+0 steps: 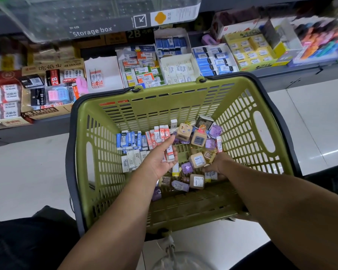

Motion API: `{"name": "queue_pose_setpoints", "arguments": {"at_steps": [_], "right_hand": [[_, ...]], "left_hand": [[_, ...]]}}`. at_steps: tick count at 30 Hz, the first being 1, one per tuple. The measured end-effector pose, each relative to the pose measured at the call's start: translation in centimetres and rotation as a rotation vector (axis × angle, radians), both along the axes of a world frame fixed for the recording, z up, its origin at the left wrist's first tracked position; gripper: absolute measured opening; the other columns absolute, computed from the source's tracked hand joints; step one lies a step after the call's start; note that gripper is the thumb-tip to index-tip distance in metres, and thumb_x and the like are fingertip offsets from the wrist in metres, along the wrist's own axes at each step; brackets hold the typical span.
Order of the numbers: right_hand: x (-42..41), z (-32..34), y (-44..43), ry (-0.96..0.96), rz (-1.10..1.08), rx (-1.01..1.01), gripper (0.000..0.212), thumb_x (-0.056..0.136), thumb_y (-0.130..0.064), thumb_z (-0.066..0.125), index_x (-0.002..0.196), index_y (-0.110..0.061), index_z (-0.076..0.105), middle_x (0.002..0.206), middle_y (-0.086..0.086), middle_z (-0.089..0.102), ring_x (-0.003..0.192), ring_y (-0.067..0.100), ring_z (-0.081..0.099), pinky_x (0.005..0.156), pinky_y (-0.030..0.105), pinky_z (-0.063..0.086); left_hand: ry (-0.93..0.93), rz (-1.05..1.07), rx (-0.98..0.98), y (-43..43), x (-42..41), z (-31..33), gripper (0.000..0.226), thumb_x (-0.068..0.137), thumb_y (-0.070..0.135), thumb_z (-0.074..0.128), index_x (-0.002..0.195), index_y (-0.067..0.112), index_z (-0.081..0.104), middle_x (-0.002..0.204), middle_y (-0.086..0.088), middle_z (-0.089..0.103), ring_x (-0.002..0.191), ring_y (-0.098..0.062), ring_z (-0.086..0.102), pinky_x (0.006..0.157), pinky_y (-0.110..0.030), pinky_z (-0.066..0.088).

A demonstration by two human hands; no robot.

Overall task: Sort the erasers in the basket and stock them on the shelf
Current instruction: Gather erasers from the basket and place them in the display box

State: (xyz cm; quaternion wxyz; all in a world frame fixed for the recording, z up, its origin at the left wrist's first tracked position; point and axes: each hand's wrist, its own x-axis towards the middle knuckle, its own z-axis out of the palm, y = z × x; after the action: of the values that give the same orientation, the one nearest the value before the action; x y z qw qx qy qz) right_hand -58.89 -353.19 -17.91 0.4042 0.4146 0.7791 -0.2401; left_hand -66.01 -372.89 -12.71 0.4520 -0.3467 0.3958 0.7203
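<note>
In the green basket (242, 117), the stock lies in loose groups: blue-and-white erasers (129, 141) far left, red-and-white erasers (158, 135) beside them, cube erasers (198, 138) to the right. Our left hand (160, 158) cups a few red-and-white pieces, its fingers (173, 152) curled round them. Our right hand (217, 164) digs into the cubes; we cannot tell its grip. We gather one kind only, keep the palm level, then carry it to the matching white box (107, 65) on the shelf (47, 129).
</note>
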Motion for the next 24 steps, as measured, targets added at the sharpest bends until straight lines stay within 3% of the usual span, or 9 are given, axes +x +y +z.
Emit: {"name": "queue_pose_setpoints", "arguments": {"at_steps": [2,6,8,11,13,15,19,21,24], "right_hand": [[-0.2,0.0,-0.1,0.013,0.028,-0.015,0.054,0.069,-0.034,0.083,0.11,-0.007,0.061,0.093,0.008,0.065,0.088,0.024,0.065,0.079,0.032,0.056],[-0.6,0.2,-0.3,-0.005,0.123,-0.06,0.054,0.073,-0.031,0.08,0.117,-0.006,0.06,0.108,0.012,0.063,0.089,0.024,0.066,0.078,0.033,0.057],[-0.9,0.9,0.2,-0.03,0.087,-0.165,0.061,0.073,-0.024,0.081,0.125,-0.007,0.056,0.116,0.013,0.06,0.089,0.025,0.066,0.077,0.035,0.058],[-1.8,3.5,1.5,-0.051,0.069,-0.345,0.066,0.073,-0.021,0.081,0.13,-0.008,0.052,0.114,0.01,0.061,0.084,0.02,0.066,0.061,0.026,0.055],[-2.9,5.5,2.5,-0.027,0.031,-0.482,0.06,0.075,-0.019,0.078,0.128,-0.006,0.053,0.107,0.008,0.065,0.091,0.021,0.066,0.066,0.025,0.056],[-4.4,7.7,2.7,0.066,-0.04,-0.615,0.054,0.075,-0.017,0.075,0.124,-0.006,0.055,0.104,0.009,0.068,0.094,0.022,0.066,0.074,0.027,0.056],[-7.5,11.3,-0.5,0.304,-0.116,-0.805,0.032,0.066,-0.021,0.076,0.092,-0.011,0.061,0.082,0.0,0.068,0.071,0.009,0.066,0.058,0.02,0.053],[-8.3,12.1,-3.2,0.373,-0.112,-0.873,0.019,0.07,-0.019,0.075,0.081,-0.014,0.06,0.075,-0.003,0.065,0.065,0.004,0.064,0.053,0.017,0.05],[-8.5,12.1,-6.8,0.436,-0.125,-0.927,0.012,0.083,-0.011,0.068,0.076,-0.014,0.058,0.071,-0.003,0.063,0.063,0.005,0.063,0.05,0.017,0.05]], "left_hand": [[-0.013,0.019,-0.004,0.0,0.0,0.0,0.027,0.062,0.022,0.081,0.084,0.014,0.069,0.063,-0.001,0.064,0.063,-0.01,0.056,0.058,-0.024,0.051],[-0.009,0.026,-0.002,-0.3,0.0,0.1,0.032,0.057,0.021,0.082,0.085,0.013,0.069,0.065,0.0,0.067,0.061,-0.008,0.059,0.058,-0.024,0.052],[-0.016,0.041,0.005,-0.6,0.0,0.0,0.035,0.056,0.02,0.083,0.087,0.013,0.069,0.07,-0.001,0.067,0.059,-0.009,0.06,0.058,-0.025,0.053],[-0.033,0.065,0.013,-1.1,0.0,0.1,0.04,0.058,0.02,0.084,0.093,0.012,0.069,0.069,-0.004,0.067,0.058,-0.012,0.062,0.061,-0.028,0.054],[-0.025,0.052,0.034,-1.2,0.0,0.4,0.036,0.061,0.022,0.082,0.093,0.013,0.067,0.066,-0.004,0.067,0.058,-0.015,0.064,0.063,-0.03,0.054],[-0.016,0.027,0.053,-1.2,0.0,1.1,0.032,0.063,0.025,0.08,0.089,0.013,0.066,0.068,-0.005,0.067,0.062,-0.017,0.065,0.067,-0.031,0.054],[0.062,-0.081,0.04,-1.9,-0.2,3.4,0.031,0.062,0.031,0.081,0.085,0.014,0.071,0.079,-0.004,0.07,0.064,-0.014,0.061,0.059,-0.028,0.053],[0.161,-0.175,-0.036,-2.9,-0.2,4.6,0.042,0.056,0.034,0.085,0.093,0.017,0.073,0.089,-0.001,0.071,0.067,-0.012,0.061,0.062,-0.028,0.054],[0.313,-0.249,-0.235,-5.1,-0.1,5.7,0.095,0.042,0.041,0.089,0.127,0.014,0.055,0.123,-0.006,0.063,0.102,-0.018,0.063,0.094,-0.042,0.049]]}}
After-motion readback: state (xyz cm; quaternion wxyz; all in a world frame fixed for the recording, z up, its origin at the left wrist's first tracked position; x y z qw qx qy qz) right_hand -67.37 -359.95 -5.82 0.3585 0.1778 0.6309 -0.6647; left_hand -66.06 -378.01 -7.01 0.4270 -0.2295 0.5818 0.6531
